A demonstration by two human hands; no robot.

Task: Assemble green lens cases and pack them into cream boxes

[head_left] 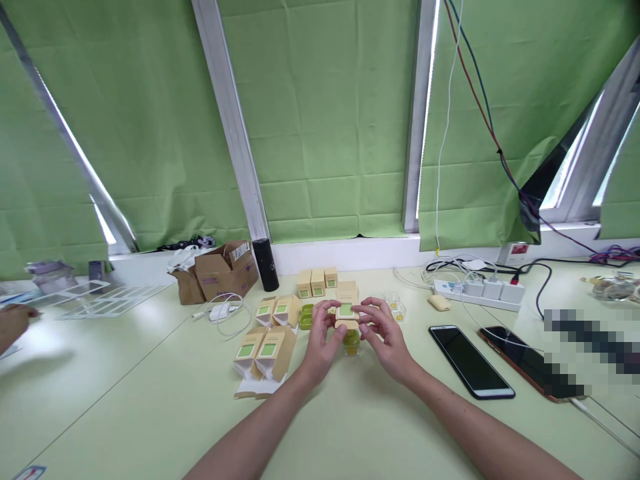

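Between my two hands is a small cream box (pixel 347 293) with a green square on its front. My left hand (pixel 321 343) pinches the box from the left, thumb at its lower edge. From the right, my right hand (pixel 387 341) grips the same box with bent fingers. Just below it, a small clear jar with a green lid (pixel 351 342) stands on the table; whether the box touches it I cannot tell. Several open cream boxes (pixel 273 352) lie to the left. Green lids (pixel 306 316) sit beside my left fingers, and small clear jars (pixel 397 308) stand behind my right hand.
Several closed cream boxes (pixel 318 283) stand farther back. A cardboard carton (pixel 227 273), black bottle (pixel 265 265) and white charger (pixel 223 311) are at the left. Two phones (pixel 471 360) and a power strip (pixel 477 293) lie right. Another person's hand (pixel 15 325) shows far left.
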